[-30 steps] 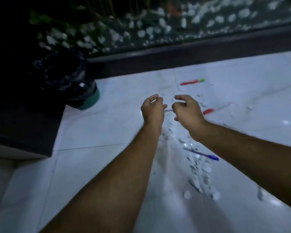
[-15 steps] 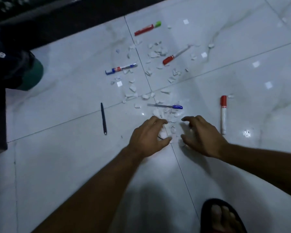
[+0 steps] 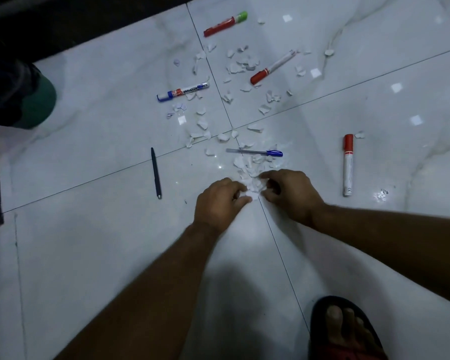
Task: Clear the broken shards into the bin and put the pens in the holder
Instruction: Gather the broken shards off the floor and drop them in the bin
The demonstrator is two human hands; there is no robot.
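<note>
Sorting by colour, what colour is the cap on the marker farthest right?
Red cap on a white barrel; the head view shows it.

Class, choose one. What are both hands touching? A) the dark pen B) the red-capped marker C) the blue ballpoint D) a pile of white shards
D: the left hand and right hand curl their fingers round the pile of white shards between them, apart from every pen.

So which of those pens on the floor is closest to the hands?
The clear ballpoint pen with the blue cap, lying just beyond the shards in the left hand and right hand. The markers and dark pen lie farther off.
</note>
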